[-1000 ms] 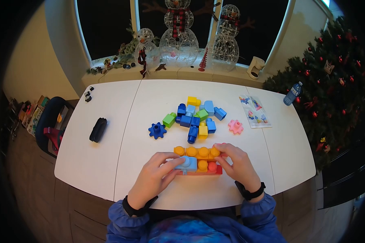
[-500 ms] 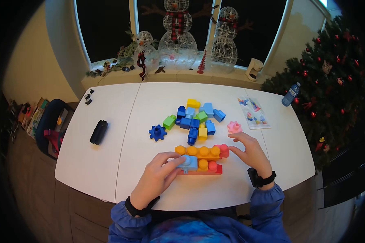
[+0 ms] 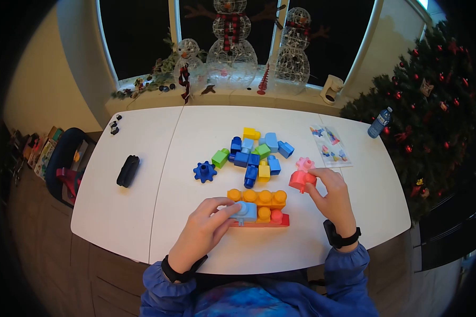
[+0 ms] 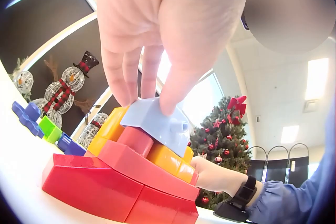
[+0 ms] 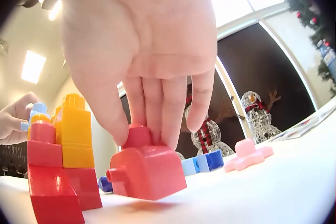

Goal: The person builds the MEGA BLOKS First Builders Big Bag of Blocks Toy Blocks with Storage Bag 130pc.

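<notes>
You look partway through the build: the stack (image 3: 264, 205) stands on the counter (image 3: 113, 222) in the lower middle of the head view, already several layers high. The right wrist view shows its red base (image 5: 55, 195) at the bottom and the orange blocks (image 5: 76, 124) rising along one side.

Your left hand (image 3: 203, 226) pinches the light blue block (image 3: 250, 214) on the stack's near left part; I cannot tell whether that block is pressed fully home. Its upper stud lies under your fingers. Your right hand (image 3: 333, 198) pinches the coral block (image 3: 299, 181) by its stud, to the right of the stack and apart from it. It tilts and seems just clear of the counter, so it counts as unplaced.

Still to be used, if they belong to this build, are the loose blocks (image 3: 241, 159) in the centre of the frame, a mix of blue, green and yellow. The blue gear (image 3: 204, 172) lies left of them and the pink gear (image 3: 305, 163) right, both unattached. The sheet (image 3: 330, 145) at upper right shows coloured models, too small to compare.
</notes>
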The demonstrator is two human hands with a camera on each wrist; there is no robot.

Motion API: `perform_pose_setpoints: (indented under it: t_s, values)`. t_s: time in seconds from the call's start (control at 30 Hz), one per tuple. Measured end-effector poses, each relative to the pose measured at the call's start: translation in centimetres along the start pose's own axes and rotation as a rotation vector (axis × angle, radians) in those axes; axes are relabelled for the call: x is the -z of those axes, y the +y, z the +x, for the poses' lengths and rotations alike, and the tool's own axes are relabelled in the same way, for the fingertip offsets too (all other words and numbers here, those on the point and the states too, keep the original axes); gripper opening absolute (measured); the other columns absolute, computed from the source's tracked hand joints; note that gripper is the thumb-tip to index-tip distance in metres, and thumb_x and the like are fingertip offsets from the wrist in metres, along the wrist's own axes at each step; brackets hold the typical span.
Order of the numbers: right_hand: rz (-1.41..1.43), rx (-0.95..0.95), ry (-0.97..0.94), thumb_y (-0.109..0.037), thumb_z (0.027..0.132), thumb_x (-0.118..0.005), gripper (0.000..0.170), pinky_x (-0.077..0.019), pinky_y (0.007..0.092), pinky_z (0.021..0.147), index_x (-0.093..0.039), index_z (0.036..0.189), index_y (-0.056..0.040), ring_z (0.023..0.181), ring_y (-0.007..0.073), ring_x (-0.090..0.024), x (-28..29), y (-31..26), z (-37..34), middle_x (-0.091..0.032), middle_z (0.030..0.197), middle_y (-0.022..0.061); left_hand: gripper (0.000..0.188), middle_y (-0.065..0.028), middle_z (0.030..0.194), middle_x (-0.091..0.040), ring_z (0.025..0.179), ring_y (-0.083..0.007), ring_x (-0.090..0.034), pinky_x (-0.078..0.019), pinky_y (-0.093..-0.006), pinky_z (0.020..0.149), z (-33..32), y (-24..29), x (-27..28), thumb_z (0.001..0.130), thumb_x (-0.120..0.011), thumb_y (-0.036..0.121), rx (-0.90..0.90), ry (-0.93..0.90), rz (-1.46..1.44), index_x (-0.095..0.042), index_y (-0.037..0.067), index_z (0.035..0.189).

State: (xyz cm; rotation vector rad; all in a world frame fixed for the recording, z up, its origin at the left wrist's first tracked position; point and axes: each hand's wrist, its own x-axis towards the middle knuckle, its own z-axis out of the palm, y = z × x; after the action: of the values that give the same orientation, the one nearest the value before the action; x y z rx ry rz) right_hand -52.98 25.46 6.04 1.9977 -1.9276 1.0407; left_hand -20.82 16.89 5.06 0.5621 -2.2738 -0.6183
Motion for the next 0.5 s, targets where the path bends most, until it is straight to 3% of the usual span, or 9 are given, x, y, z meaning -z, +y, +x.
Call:
perform_pose_setpoints:
  t_s: [0.03,0.13,0.3,0.4,0.5]
  values:
    - [-0.034,0.031,0.084,-0.009,0.085,-0.078,0.03,-0.0549,0.0426,0.085,-0.071,0.114,-0.0055,0.099,0.0338,-0.069,0.7,-0.6,0.2,-0.074,0.105,0.0138,0.045,-0.0143,0.122,-0.065,0.094,-0.0298,-0.07,-0.0579,-0.0367,0.081,0.0,0.0,0.0,0.083,-0.079,-0.004,-0.009,0.0,0.006,-0.068,0.008,0.125]
    - [0.202,0.067,0.099,-0.005,0.084,-0.078,0.031,-0.0549,0.0415,0.086,-0.072,0.114,-0.0047,0.098,0.0335,-0.069,2.0,-3.4,0.3,-0.074,0.105,0.0142,0.045,-0.0144,0.122,-0.065,0.09,-0.0281,-0.071,-0.0579,-0.0357,0.079,0.2,-0.3,-0.1,0.083,-0.079,-0.004,-0.05,0.008,0.034,-0.068,0.008,0.125]
    - [0.327,0.17,-0.06,-0.005,0.081,-0.082,0.031,-0.0541,0.0378,0.083,-0.073,0.111,-0.0054,0.092,0.0295,-0.07,0.6,-6.1,-0.4,-0.074,0.102,0.011,0.045,-0.0141,0.121,-0.065,0.091,-0.0282,-0.07,-0.058,-0.0351,0.077,0.1,-0.2,0.0,0.083,-0.078,-0.004,-0.025,-0.001,0.022,-0.068,0.008,0.126]
    - [0.354,0.113,-0.144,-0.003,0.076,-0.084,0.034,-0.0556,0.0389,0.088,-0.075,0.109,-0.0057,0.098,0.0298,-0.071,-0.7,-5.9,-1.1,-0.075,0.106,0.0111,0.046,-0.0141,0.121,-0.065,0.092,-0.0285,-0.069,-0.0583,-0.0352,0.077,0.1,-0.2,0.0,0.083,-0.078,-0.005,-0.03,-0.001,0.023,-0.069,0.008,0.126]
    - [0.251,0.228,-0.091,-0.003,0.077,-0.084,0.033,-0.0544,0.0397,0.09,-0.075,0.108,-0.0067,0.103,0.0299,-0.07,-1.3,-5.7,-1.2,-0.074,0.111,0.0111,0.047,-0.0139,0.121,-0.066,0.094,-0.0292,-0.068,-0.0587,-0.0354,0.077,0.1,-0.2,0.0,0.082,-0.078,-0.006,-0.039,0.002,0.033,-0.069,0.009,0.126]
